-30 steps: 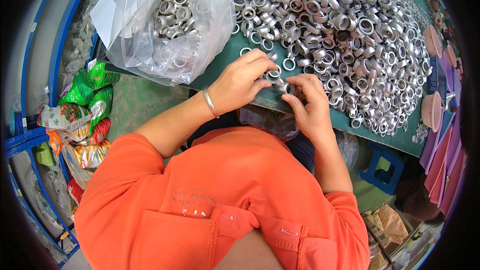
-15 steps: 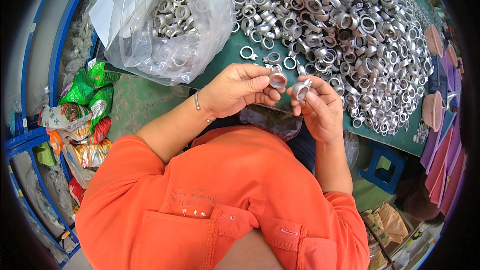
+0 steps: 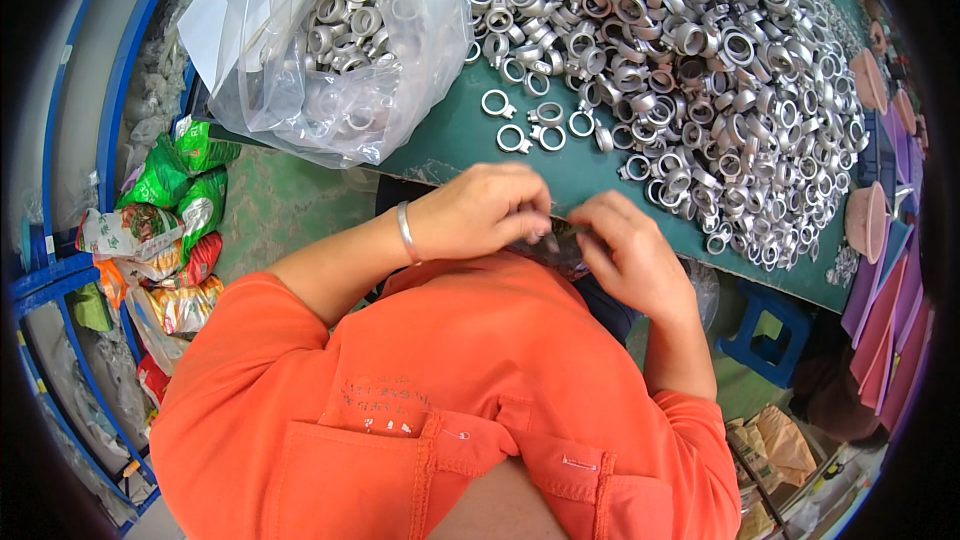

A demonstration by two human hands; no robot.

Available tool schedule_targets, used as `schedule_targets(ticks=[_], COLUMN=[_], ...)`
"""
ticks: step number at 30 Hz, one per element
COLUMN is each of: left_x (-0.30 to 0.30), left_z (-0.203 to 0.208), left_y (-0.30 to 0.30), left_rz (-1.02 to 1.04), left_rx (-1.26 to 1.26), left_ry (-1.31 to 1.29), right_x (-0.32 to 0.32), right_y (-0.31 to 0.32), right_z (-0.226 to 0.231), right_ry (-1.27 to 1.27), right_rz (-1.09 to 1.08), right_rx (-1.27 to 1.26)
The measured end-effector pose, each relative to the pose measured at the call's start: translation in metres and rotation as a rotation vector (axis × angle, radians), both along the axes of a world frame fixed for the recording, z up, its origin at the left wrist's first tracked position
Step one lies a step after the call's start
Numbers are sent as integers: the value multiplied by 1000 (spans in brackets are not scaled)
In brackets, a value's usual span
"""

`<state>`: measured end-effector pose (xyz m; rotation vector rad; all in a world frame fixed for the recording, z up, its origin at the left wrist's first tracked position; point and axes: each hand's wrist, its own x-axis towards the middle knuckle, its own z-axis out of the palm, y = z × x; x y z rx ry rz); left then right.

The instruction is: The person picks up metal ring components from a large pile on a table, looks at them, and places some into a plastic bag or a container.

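L grip (image 3: pixel 490 208) & R grip (image 3: pixel 632 248) sit near each other by the near edge of the counter (image 3: pixel 455 135), over the lap. Fingers on both curl in, but tips are mostly hidden & R is a bit blurred, so no way to tell if either has a pc or is empty. Metal rings are the pcs being worked: big heap (image 3: pixel 690 90) on the counter, mid to R; small loose group (image 3: pixel 547 123) btwn heap & clear bag (image 3: pixel 425 90); more rings inside the bag.

To do it well, imo: handle pcs above the counter, not past the edge, b/c a dropped one prob. goes to lap or floor. Pinch by the outer wall, thumb vs. index, w/ the side lug turned clear of the fingertips. Loose group best kept apart from heap, else pcs mix; lugs prob. catch on neighbouring rings, so lift straight up, don't drag. Elbow off the bag; film looks easy to snag.

Materials: rings are silver-grey metal, dull satin outside, brighter rims, short round bands w/ a small lug; look rigid & prob. slick. Bag = thin, crinkly, see-thru plastic, slumped & glossy. White sheet (image 3: pixel 210 35) by it is flat, straight-edged. Counter top: smooth dk green, matte-ish. Orange shirt (image 3: pixel 440 340): soft woven cloth, stitched pockets.
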<state>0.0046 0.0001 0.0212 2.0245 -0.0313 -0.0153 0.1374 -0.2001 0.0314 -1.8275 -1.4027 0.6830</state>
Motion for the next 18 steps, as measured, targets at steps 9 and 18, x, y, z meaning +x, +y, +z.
schedule_targets(ticks=[9, 18], left_x=[52, 46], left_z=[-20, -26], left_y=[9, 10], left_rz=[372, 415], left_rx=[656, 553], left_ry=[-241, -320], right_x=[-2, -1], right_y=[49, 35], right_z=[-21, -27], right_ry=[-477, -361], right_rz=[-556, -454], right_rx=[-3, 181])
